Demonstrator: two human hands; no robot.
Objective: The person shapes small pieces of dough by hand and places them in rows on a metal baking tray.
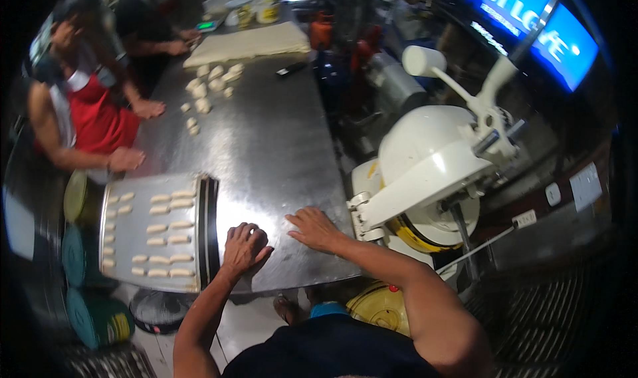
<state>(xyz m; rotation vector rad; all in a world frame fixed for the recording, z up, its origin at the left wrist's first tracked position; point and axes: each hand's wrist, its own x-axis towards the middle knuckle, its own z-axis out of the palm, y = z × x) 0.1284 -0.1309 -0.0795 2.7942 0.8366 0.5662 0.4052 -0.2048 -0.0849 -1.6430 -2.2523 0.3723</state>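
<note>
My left hand (245, 246) is palm down at the near end of the metal table (266, 152), its fingers bent and the thumb held apart. Whatever is under its palm is hidden. My right hand (314, 229) rests on the tabletop to the right, fingers spread, holding nothing I can see. Just left of my left hand lies a baking tray (139, 225) with several rows of small dough sticks (158, 228). Dark tray edges (211, 232) show along its right side.
Farther up the table are loose dough pieces (216, 84), a dough slab (252, 43) and a dark phone-like object (291, 69). A person in a red apron (103, 115) stands left, hands at the table. A white mixer (425, 158) stands right; tubs (96, 318) are lower left.
</note>
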